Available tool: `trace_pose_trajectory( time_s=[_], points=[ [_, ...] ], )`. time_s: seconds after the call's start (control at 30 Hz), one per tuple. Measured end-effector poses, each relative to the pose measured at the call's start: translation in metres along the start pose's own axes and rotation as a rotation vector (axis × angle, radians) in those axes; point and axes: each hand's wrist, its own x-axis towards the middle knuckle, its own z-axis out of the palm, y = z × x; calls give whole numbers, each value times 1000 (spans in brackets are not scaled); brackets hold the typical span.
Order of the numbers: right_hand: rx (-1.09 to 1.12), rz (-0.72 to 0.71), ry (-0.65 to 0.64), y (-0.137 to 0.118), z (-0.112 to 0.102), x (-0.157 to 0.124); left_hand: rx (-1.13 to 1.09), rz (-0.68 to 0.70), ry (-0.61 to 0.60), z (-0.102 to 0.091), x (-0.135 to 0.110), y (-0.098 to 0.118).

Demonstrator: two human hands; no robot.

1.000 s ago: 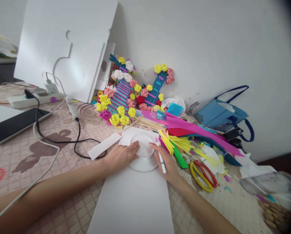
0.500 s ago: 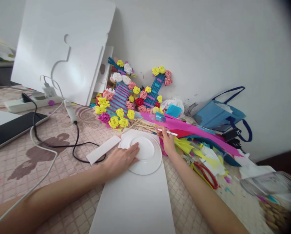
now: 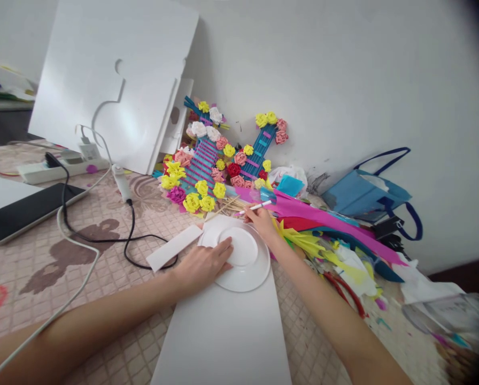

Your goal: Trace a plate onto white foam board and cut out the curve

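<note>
A round white plate [image 3: 252,275] with a raised inner ring lies on a long sheet of white board [image 3: 227,337]. My left hand [image 3: 202,266] rests on the plate's left side, fingers stretched toward its middle. At the plate's far edge, my right hand [image 3: 260,220] is closed around a slim white pen [image 3: 263,205]. The pen is tilted, its pinkish end pointing left. Whether its tip touches the board, I cannot tell. A narrow white strip [image 3: 174,248] lies left of the plate, and thin wooden sticks [image 3: 233,205] lie just beyond it.
Two guitar-like shapes covered in paper flowers [image 3: 201,160] lean against the wall. Coloured crepe paper [image 3: 315,216] and red-handled scissors [image 3: 349,294] lie at right, near a blue bag [image 3: 368,190]. On the left are a glue gun [image 3: 121,183], cables, a power strip [image 3: 39,172] and large white boards [image 3: 135,43].
My right hand has moved left with the pen along the plate's far edge. My left hand stays on the plate. The whole view has shifted slightly.
</note>
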Motion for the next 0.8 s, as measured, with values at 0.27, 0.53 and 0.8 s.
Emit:
trace_pose_trajectory(
  time_s=[0.27, 0.53, 0.8],
  points=[
    [-26, -3, -178, -7, 26, 13, 10, 11, 8, 4, 0, -1],
    [-34, -7, -261, -7, 41, 24, 14, 17, 10, 3, 0, -1],
    [8, 13, -205, -7, 33, 33, 8, 3, -7, -3, 0, 1]
  ],
)
